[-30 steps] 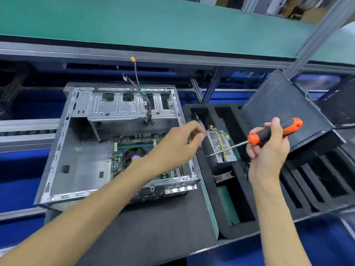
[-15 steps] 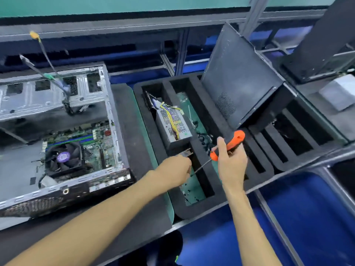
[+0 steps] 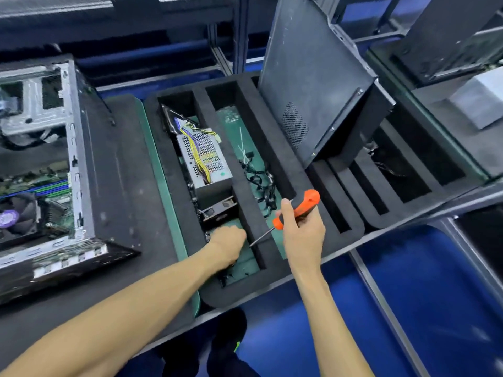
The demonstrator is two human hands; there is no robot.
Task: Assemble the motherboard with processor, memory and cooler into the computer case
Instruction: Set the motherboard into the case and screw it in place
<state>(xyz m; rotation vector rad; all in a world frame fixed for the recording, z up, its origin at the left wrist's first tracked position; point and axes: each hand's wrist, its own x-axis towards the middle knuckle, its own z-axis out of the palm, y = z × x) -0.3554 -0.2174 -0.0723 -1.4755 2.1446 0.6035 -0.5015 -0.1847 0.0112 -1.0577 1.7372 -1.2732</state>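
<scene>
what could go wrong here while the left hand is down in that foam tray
The right hand holds the screwdriver with its tip aimed toward the left hand, so a slip might jab it. The left hand works low in the foam tray compartment beside the power supply, whose loose yellow wires could snag.

A blue floor (image 3: 424,300) fills the space below and to the right of the hands. A black bench top (image 3: 130,191) runs to their left, edged by a green mat (image 3: 160,170). Beyond the hands, grey metal rails (image 3: 234,36) and dark shelving cross the far side. A metal bar (image 3: 386,308) slants over the floor at the right.
</scene>
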